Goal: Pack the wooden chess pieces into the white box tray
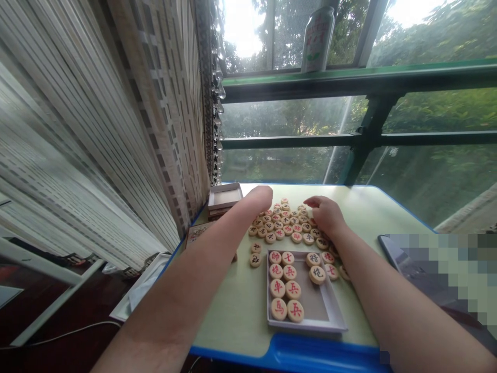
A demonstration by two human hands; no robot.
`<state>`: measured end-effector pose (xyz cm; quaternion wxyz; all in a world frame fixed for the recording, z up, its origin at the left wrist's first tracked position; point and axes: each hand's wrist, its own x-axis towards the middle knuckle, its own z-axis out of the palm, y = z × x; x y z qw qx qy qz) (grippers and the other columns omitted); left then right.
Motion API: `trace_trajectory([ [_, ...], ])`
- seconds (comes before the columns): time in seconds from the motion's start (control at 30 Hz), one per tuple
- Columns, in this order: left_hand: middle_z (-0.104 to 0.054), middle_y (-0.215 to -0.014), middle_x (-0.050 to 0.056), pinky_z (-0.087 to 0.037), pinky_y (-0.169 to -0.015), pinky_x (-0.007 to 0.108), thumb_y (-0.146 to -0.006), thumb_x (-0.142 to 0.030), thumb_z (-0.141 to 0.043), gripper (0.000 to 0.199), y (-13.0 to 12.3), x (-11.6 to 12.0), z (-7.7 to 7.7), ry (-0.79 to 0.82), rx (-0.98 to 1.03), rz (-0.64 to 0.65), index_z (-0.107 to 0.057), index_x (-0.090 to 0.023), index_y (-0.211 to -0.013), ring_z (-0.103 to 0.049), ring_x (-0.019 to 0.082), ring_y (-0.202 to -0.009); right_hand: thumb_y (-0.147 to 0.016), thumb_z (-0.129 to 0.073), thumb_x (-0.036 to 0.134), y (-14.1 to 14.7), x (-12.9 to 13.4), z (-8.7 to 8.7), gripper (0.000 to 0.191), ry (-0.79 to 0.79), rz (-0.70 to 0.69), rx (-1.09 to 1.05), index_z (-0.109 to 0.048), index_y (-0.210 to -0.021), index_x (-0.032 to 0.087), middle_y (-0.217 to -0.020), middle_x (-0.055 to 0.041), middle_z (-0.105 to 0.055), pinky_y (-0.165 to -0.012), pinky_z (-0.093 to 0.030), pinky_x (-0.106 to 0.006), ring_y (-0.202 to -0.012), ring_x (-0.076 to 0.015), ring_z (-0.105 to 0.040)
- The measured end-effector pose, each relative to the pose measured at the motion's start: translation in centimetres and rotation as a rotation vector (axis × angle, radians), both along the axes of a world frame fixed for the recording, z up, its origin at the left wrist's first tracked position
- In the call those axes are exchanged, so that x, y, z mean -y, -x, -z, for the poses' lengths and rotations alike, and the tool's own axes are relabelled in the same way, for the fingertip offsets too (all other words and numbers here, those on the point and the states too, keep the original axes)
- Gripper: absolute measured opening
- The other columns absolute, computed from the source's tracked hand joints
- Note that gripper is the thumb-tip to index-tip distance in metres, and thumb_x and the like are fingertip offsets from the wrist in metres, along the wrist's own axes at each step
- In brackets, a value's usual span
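Observation:
Many round wooden pieces with red or black characters (286, 228) lie spread over the middle of the pale green table. My left hand (265, 196) is at the far left edge of the spread, its fingers hidden behind the back of the hand. On the right side of the spread is my right hand (323, 211), fingers stretched out to the left beside the pieces, with nothing seen in it. Nearer me lies a shallow white box (310, 325); two columns of red pieces fill its left side, and two black pieces sit at its upper right.
An open box lid (225, 197) rests on stacked boxes at the table's back left. A dark phone-like object (394, 254) lies at the right. A drink can (318, 40) stands on the window rail. Curtains (155, 103) hang at the left.

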<state>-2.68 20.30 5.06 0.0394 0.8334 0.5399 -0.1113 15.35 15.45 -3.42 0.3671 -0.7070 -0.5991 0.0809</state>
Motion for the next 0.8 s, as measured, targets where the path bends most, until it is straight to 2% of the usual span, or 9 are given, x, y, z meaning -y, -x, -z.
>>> trace_trajectory([
  [0.2, -0.060, -0.122, 0.004, -0.049, -0.072, 0.016, -0.076, -0.004, -0.051, 0.048, 0.8, -0.1, -0.1, -0.052, 0.116, 0.002, -0.056, -0.022, -0.120, -0.061, 0.015, -0.099, -0.064, -0.041, 0.001, -0.2, -0.2, 0.2, 0.044, -0.023, 0.047, 0.016, -0.069, -0.096, 0.013, -0.094, -0.0073, -0.069, -0.077, -0.046, -0.026, -0.082, -0.0159, -0.062],
  [0.37, -0.065, -0.110, 0.014, -0.051, -0.081, 0.028, -0.071, -0.003, -0.056, 0.040, 1.1, -0.3, -0.2, -0.089, 0.032, -0.073, -0.063, -0.012, -0.110, -0.062, 0.023, -0.098, -0.070, -0.043, 0.007, 0.1, -0.2, 0.0, 0.040, 0.041, 0.021, 0.057, -0.070, -0.099, 0.013, -0.101, -0.0090, -0.069, -0.085, -0.044, -0.027, -0.091, -0.0184, -0.061],
  [0.47, -0.064, -0.110, 0.017, -0.052, -0.081, 0.034, -0.068, -0.006, -0.062, 0.035, 1.1, -0.1, -0.2, -0.068, -0.025, -0.088, -0.066, -0.011, -0.103, -0.062, 0.027, -0.099, -0.072, -0.044, 0.010, 0.2, -0.1, -0.2, 0.038, 0.063, 0.025, 0.058, -0.070, -0.099, 0.014, -0.101, -0.0090, -0.069, -0.086, -0.043, -0.027, -0.092, -0.0188, -0.061],
  [0.57, -0.061, -0.117, 0.017, -0.052, -0.081, 0.036, -0.069, -0.008, -0.062, 0.040, 1.0, 0.1, 0.0, -0.077, -0.042, -0.099, -0.064, -0.012, -0.109, -0.059, 0.028, -0.104, -0.072, -0.045, 0.011, 0.3, 0.0, -0.3, 0.036, 0.089, 0.017, 0.086, -0.071, -0.095, 0.015, -0.100, -0.0089, -0.070, -0.084, -0.043, -0.027, -0.092, -0.0195, -0.061],
  [0.8, -0.060, -0.118, 0.019, -0.051, -0.086, 0.035, -0.069, -0.013, -0.066, 0.042, 1.2, -0.4, 0.6, -0.049, -0.025, -0.083, -0.062, -0.011, -0.111, -0.058, 0.029, -0.107, -0.071, -0.046, 0.013, 0.4, 0.1, -0.4, 0.034, 0.091, 0.021, 0.112, -0.073, -0.091, 0.017, -0.093, -0.0072, -0.071, -0.080, -0.044, -0.027, -0.087, -0.0194, -0.062],
])
